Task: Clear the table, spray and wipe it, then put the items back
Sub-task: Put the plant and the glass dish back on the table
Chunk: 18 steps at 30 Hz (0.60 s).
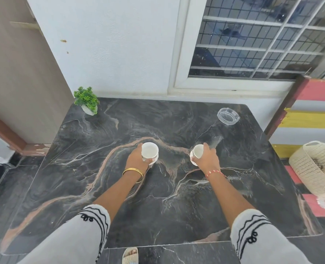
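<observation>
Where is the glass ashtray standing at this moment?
In the head view, the glass ashtray stands near the far right corner of the marble table, below the window, beyond the right hand.

The dark marble counter point(158, 206) lies bare across its near half and centre. A potted plant point(87, 101) blocks the far left corner, a glass ashtray point(228, 115) the far right; wall and window close off the back.

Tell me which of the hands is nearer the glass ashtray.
Right. The right hand, holding a white cup, sits in front of and left of the glass ashtray; the left hand is farther left, across the table.
</observation>
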Available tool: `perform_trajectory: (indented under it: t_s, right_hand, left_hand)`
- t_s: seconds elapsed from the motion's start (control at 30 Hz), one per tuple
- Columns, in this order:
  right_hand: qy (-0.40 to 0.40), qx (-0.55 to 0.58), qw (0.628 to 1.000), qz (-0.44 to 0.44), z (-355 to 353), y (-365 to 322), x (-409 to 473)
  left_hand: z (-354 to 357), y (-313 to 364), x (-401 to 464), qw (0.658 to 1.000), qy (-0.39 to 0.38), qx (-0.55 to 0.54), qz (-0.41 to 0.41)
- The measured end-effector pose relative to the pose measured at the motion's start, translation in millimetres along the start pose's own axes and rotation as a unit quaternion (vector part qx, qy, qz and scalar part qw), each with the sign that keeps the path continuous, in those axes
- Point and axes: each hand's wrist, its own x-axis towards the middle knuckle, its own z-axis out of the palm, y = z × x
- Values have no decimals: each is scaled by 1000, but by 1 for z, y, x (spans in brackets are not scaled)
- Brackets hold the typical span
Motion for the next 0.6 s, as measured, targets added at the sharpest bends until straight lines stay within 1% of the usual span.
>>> perform_trajectory:
  t_s: [0.27,0.47,0.6]
  right_hand:
    - [-14,-13,1000,1,-5,-8,7]
    - [-39,11,999,-10,-10,-7,7]
    - [-36,33,999,-14,-9,-2,4]
  left_hand:
    - [-2,-1,8,1000,2,-12,12]
    - [-2,0,8,1000,-8,10,21]
    - [1,-6,8,1000,-12,11,22]
